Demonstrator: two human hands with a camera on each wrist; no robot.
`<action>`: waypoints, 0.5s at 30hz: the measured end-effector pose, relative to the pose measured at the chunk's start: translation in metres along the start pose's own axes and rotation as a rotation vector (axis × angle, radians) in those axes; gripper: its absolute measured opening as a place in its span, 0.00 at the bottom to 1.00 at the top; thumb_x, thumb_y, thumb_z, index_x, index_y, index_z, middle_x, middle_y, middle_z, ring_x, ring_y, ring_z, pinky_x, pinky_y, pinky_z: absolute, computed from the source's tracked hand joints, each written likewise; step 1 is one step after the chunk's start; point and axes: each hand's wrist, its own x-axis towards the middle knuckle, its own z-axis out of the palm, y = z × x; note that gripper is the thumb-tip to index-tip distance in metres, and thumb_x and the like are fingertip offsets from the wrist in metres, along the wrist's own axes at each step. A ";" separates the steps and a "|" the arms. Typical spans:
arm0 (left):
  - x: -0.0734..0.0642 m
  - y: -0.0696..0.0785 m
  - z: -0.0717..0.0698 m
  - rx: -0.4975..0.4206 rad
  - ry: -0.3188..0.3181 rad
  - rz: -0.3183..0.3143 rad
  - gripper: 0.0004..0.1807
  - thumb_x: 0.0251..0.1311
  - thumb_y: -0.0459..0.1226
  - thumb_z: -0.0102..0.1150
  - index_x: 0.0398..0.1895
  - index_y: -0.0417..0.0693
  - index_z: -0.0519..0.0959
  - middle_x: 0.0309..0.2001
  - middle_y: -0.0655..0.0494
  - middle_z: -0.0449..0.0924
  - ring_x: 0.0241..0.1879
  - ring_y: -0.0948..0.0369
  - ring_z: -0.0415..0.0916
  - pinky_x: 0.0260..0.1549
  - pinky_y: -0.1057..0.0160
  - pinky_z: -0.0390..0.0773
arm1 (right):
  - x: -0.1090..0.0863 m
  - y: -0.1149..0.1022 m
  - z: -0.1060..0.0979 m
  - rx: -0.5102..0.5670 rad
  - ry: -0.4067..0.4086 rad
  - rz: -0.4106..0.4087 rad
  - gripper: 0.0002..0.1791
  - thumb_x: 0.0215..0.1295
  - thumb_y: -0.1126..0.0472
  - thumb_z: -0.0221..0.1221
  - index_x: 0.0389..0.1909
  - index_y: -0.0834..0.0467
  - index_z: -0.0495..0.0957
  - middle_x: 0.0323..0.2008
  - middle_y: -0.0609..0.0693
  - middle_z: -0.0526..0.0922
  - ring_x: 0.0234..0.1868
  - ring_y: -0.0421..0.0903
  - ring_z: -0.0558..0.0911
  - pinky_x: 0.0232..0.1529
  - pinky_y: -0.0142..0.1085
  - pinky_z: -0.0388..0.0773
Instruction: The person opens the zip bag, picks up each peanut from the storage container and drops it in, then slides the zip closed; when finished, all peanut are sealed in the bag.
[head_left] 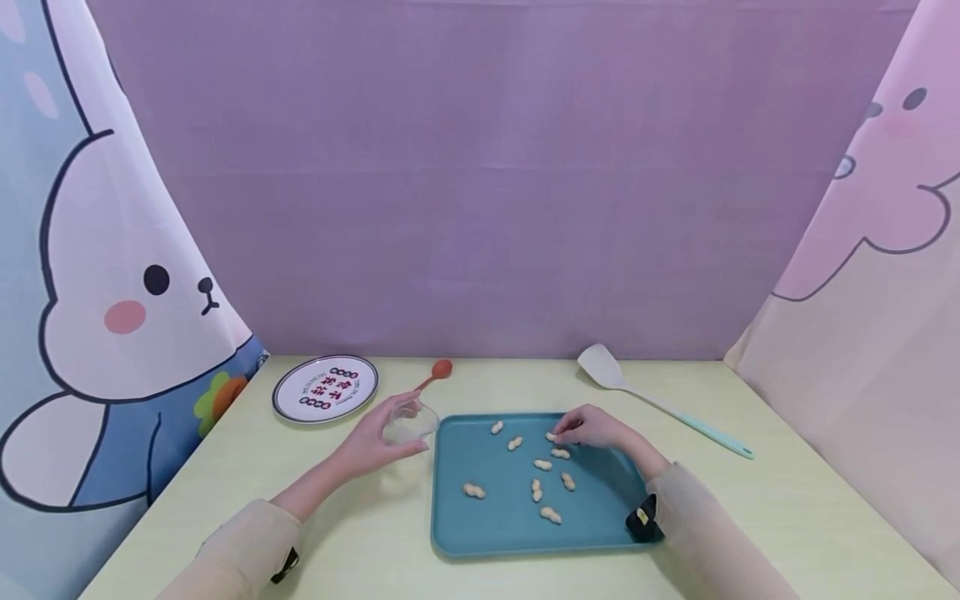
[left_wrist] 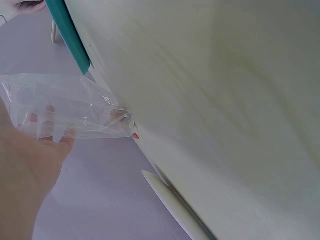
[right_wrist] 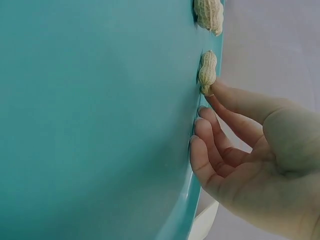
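My left hand [head_left: 377, 436] holds a clear plastic container [head_left: 411, 422] just left of the tray, thumb and fingers spread around its side. In the left wrist view the thin see-through container [left_wrist: 65, 107] shows fingers through its wall and something brownish at its lower end. Over the far right part of the blue-green tray [head_left: 495, 533], my right hand [head_left: 594, 428] pinches a peanut [right_wrist: 208, 70] by one end between thumb and forefinger. Its other fingers curl close to the tray surface. Several more unshelled peanuts [head_left: 551, 515] lie scattered across the tray.
A white plate [head_left: 300, 387] with red print stands at the back left. Behind the left hand lies a red spoon [head_left: 442, 368]. A spatula [head_left: 678, 412] with a pale head and mint handle end lies right of the tray. A purple cloth [head_left: 480, 183] hangs behind the table.
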 end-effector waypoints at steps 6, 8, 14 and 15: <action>0.000 0.000 0.000 0.001 0.005 0.004 0.40 0.46 0.42 0.72 0.63 0.43 0.65 0.50 0.50 0.77 0.53 0.54 0.75 0.57 0.48 0.72 | 0.000 0.000 0.000 -0.011 0.004 -0.008 0.11 0.61 0.58 0.61 0.39 0.60 0.82 0.34 0.50 0.83 0.30 0.40 0.75 0.30 0.33 0.75; -0.001 0.001 0.000 0.002 0.008 0.004 0.40 0.46 0.42 0.72 0.63 0.43 0.65 0.50 0.52 0.77 0.53 0.55 0.75 0.57 0.48 0.73 | -0.001 -0.001 0.000 -0.021 0.005 -0.010 0.10 0.60 0.58 0.62 0.38 0.61 0.82 0.33 0.49 0.82 0.29 0.40 0.74 0.30 0.33 0.74; -0.001 0.001 0.000 0.008 0.012 -0.007 0.40 0.46 0.42 0.72 0.63 0.44 0.65 0.50 0.55 0.77 0.53 0.56 0.75 0.56 0.49 0.73 | -0.001 0.000 0.001 -0.036 0.015 -0.020 0.09 0.61 0.60 0.60 0.37 0.61 0.81 0.31 0.50 0.82 0.27 0.39 0.74 0.27 0.32 0.73; -0.001 0.001 0.000 0.009 0.012 -0.008 0.40 0.46 0.42 0.72 0.63 0.44 0.65 0.50 0.56 0.77 0.53 0.56 0.75 0.56 0.49 0.73 | -0.001 0.000 0.000 -0.037 0.018 -0.020 0.09 0.61 0.60 0.60 0.37 0.61 0.81 0.31 0.49 0.81 0.27 0.39 0.74 0.28 0.32 0.74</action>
